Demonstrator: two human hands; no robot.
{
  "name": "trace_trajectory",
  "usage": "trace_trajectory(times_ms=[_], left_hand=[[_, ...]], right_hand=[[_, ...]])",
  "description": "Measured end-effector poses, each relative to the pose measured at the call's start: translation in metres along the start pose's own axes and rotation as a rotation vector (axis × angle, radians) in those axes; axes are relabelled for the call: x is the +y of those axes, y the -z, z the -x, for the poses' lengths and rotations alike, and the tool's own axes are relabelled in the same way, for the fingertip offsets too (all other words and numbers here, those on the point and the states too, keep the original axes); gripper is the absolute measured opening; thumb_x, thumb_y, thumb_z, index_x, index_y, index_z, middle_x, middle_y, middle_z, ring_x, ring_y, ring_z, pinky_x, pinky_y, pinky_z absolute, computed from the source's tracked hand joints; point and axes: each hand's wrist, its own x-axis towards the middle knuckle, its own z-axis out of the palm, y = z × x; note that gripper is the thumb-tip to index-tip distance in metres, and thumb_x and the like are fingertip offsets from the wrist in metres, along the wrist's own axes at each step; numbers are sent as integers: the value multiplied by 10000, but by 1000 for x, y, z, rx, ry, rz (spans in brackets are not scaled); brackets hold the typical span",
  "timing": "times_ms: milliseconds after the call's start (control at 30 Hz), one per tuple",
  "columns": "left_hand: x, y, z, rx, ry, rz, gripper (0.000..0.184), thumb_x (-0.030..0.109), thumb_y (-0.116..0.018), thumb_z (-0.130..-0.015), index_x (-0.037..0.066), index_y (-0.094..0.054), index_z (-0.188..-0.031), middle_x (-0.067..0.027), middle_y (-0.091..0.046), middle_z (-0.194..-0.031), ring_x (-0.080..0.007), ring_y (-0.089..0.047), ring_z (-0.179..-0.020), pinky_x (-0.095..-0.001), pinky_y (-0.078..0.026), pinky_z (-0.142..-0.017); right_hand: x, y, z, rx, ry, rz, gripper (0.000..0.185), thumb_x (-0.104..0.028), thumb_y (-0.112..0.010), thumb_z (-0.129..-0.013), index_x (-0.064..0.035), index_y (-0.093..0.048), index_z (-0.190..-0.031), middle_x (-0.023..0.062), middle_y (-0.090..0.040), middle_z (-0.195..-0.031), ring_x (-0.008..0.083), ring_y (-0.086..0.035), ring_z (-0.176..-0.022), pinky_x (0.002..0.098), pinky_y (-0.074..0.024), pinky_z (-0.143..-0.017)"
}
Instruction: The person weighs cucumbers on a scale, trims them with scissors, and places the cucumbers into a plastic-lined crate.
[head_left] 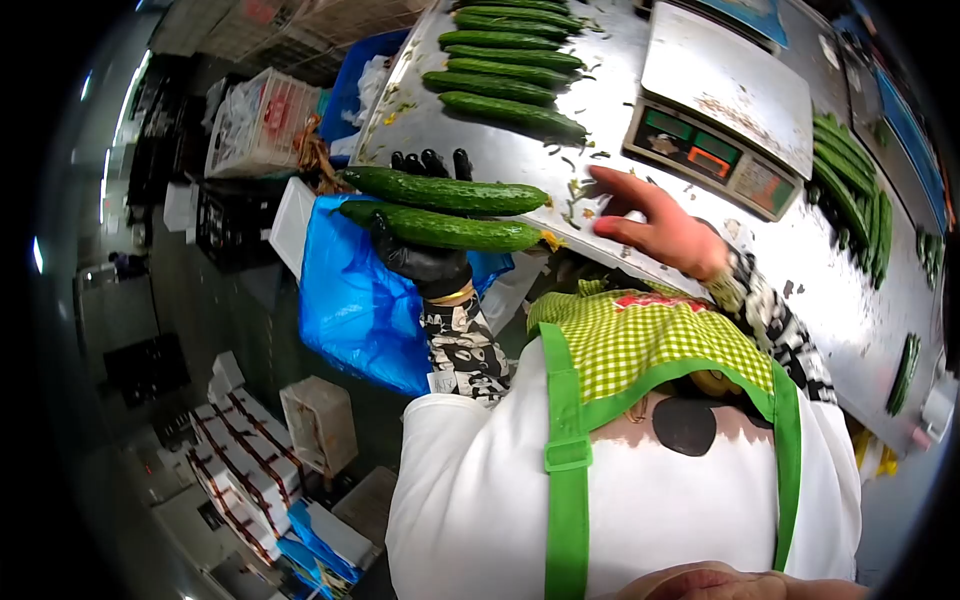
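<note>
My left hand (422,262), in a black glove, is closed around two cucumbers. The upper cucumber (450,190) and the lower cucumber (445,228) lie side by side across the palm, above a blue plastic bag (350,290). Black fingertips show beyond the upper one. My right hand (655,225) is bare, with thumb and fingers apart and nothing in them. It hovers by the front edge of the metal table (620,120), near small green scraps and below a scale. A row of several cucumbers (510,75) lies on the table beyond my hands.
A digital scale (725,90) stands on the table. More cucumbers (850,190) are piled to its right, and one cucumber (904,375) lies at the lower right. On the left are a white crate (265,120), a blue bin (350,85) and stacked white boxes (245,450).
</note>
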Motion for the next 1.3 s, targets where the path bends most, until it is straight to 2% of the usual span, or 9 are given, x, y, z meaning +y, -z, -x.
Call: trace_trajectory(times_ms=[267,433,533,633,800,900,1067,1233,1300], left_hand=[[-49,-5,-3,-2,108,34,570,371,-609,-899,85,-558,-1388,-162,-595,-1388,-373,-504,-1336,-643,-214,-1203],[-59,-3,-8,30,128,10,553,364,-606,-905,90,-562,-1384,-164,-596,-1385,-373,-508,-1331,-640,-231,-1199],[-67,-9,-8,114,118,-12,528,353,-602,-911,95,-569,-1372,-164,-601,-1374,-373,-514,-1322,-633,-262,-1189],[-71,-13,-7,231,104,-88,486,338,-598,-918,104,-583,-1344,-158,-611,-1348,-372,-532,-1296,-615,-326,-1160],[-81,-19,-10,318,130,-219,440,331,-601,-900,113,-611,-1283,-124,-635,-1265,-343,-590,-1168,-570,-409,-1092],[-77,0,-15,377,123,-186,416,338,-602,-888,96,-637,-1225,-123,-653,-1225,-336,-608,-1131,-562,-408,-1096],[-63,1,-26,313,134,-166,463,350,-602,-897,84,-612,-1276,-163,-651,-1253,-378,-604,-1154,-609,-370,-1125],[-33,14,-24,172,206,-372,563,351,-616,-879,50,-554,-1351,-198,-608,-1317,-405,-598,-1163,-650,-389,-1090],[-26,12,-23,166,336,-426,486,260,-585,-905,8,-566,-1320,-197,-651,-1246,-383,-616,-1144,-561,-486,-1000]], right_hand=[[36,23,-12,-107,-97,168,262,-215,-618,-1009,1,-631,-1157,52,-680,-905,124,-556,-765,322,-493,-691],[29,20,1,-189,66,-316,461,-214,-658,-992,26,-535,-1366,72,-656,-1136,114,-592,-984,270,-505,-893],[30,14,-1,-201,32,-280,415,-226,-647,-999,43,-566,-1305,69,-680,-1013,107,-601,-897,277,-518,-830],[27,16,-7,-139,-73,-5,284,-205,-650,-984,15,-641,-1164,93,-698,-910,162,-639,-801,306,-523,-762],[68,21,-9,81,499,619,161,-198,-697,-898,-56,-680,-971,113,-665,-804,335,-648,-772,396,-508,-673],[92,29,-14,132,458,1049,219,-297,-697,-904,-82,-688,-948,98,-647,-767,331,-633,-721,406,-494,-649],[137,55,8,234,225,793,639,-543,-827,-694,-47,-639,-1051,133,-635,-1002,329,-595,-984,441,-461,-859],[127,69,64,293,-239,1121,660,-400,-831,-711,-50,-560,-1201,172,-587,-1074,380,-559,-1027,468,-450,-908],[127,70,73,285,-281,1092,600,-340,-824,-725,-82,-565,-1200,182,-584,-1070,387,-562,-1008,477,-470,-872]])
